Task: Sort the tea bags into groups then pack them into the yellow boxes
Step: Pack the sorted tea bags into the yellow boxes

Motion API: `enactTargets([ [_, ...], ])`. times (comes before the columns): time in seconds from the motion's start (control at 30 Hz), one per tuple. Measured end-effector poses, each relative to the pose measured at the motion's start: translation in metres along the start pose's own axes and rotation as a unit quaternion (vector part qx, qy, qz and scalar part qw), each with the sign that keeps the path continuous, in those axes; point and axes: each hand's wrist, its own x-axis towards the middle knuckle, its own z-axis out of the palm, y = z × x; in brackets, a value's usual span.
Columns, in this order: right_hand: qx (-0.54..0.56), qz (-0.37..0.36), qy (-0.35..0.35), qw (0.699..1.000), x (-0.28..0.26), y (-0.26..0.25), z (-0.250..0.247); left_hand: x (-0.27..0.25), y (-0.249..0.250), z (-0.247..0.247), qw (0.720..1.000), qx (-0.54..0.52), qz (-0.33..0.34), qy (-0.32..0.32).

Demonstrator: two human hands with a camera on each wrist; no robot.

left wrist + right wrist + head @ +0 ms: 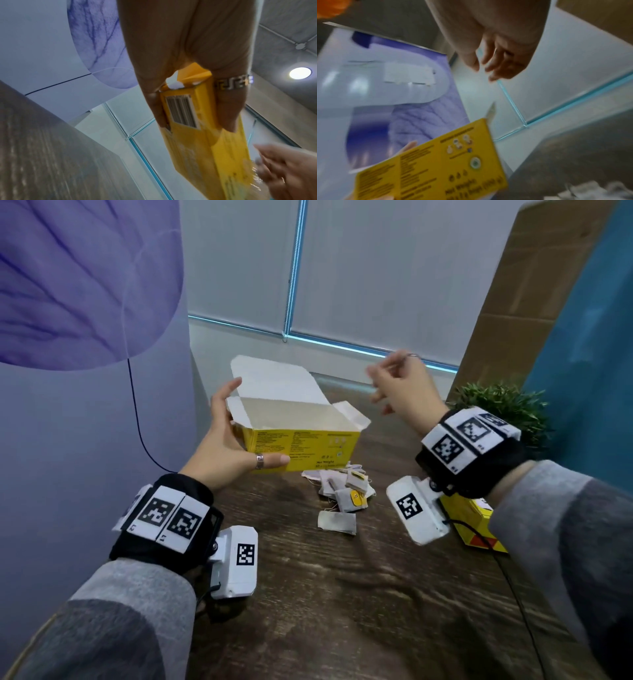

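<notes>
Dark table [342, 594] — two yellow boxes [305, 448], one lifted

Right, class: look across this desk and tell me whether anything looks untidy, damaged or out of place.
The tea bags lie in a loose, overlapping heap on the table, not in groups. The open yellow box, gripped by the left hand, has roughly torn white flaps. The right hand holds nothing.

You hold a yellow box [305, 448] with white inner flaps and dark print, above white tea bags [344, 491] with yellow tags on your dark wood-grain table [342, 594], beside a green plant [507, 409] and black-and-white checkered wristbands [164, 517].
</notes>
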Motion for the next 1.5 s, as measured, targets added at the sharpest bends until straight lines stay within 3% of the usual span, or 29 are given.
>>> enactTargets([
  [0.03,0.002,0.029,0.035,0.999,0.001,0.008,-0.003,0.0,0.001,-0.001,1.0,0.005,0.004,0.02],
  [0.07,-0.029,0.066,0.022,0.997,0.0,0.017,-0.006,0.001,0.0,-0.003,0.999,0.006,0.008,0.037],
  [0.13,-0.146,0.098,-0.127,0.976,-0.014,0.04,0.001,0.004,-0.003,-0.008,0.998,-0.004,0.014,0.067],
  [0.2,-0.276,0.043,-0.324,0.904,-0.033,0.065,0.014,0.004,-0.003,-0.01,0.997,-0.011,0.014,0.076],
  [0.27,-0.373,-0.024,-0.421,0.827,-0.05,0.082,0.028,0.003,-0.002,-0.01,0.997,-0.012,0.012,0.072],
  [0.33,-0.394,-0.026,-0.442,0.806,-0.059,0.09,0.037,0.003,-0.002,-0.009,0.998,-0.006,0.01,0.06],
  [0.47,-0.357,0.03,-0.463,0.811,-0.064,0.091,0.038,0.003,-0.003,-0.009,0.998,0.0,0.006,0.056],
  [0.6,-0.332,0.105,-0.533,0.772,-0.056,0.088,0.021,0.003,-0.003,-0.009,0.998,0.011,0.003,0.054],
  [0.67,-0.29,0.098,-0.503,0.809,-0.042,0.085,0.011,0.003,-0.003,-0.01,0.999,0.011,0.001,0.051],
  [0.73,-0.164,0.164,-0.406,0.884,-0.019,0.084,0.003,0.003,-0.004,-0.009,0.999,0.004,-0.004,0.05],
  [0.8,-0.091,0.236,-0.324,0.912,0.001,0.087,0.002,0.003,-0.004,-0.009,0.999,0.003,-0.009,0.05],
  [0.87,-0.169,0.244,-0.311,0.903,0.012,0.097,0.01,0.003,-0.005,-0.009,0.999,0.005,-0.014,0.051],
  [0.97,-0.317,0.199,-0.314,0.872,0.008,0.112,0.022,0.002,-0.004,-0.009,0.999,-0.002,-0.014,0.053],
  [1.1,-0.254,0.194,-0.257,0.912,0.004,0.124,0.023,0.002,-0.004,-0.008,0.999,-0.002,-0.013,0.045],
  [1.23,-0.279,0.19,-0.242,0.91,0.0,0.123,0.018,0.003,-0.004,-0.006,0.999,0.001,-0.016,0.034],
  [1.33,-0.258,0.217,-0.271,0.902,-0.003,0.124,0.01,0.001,-0.002,-0.005,0.999,0.004,-0.012,0.035],
  [1.5,-0.211,0.17,-0.325,0.906,-0.011,0.093,-0.019,0.001,-0.003,-0.008,0.999,0.007,-0.014,0.045],
])
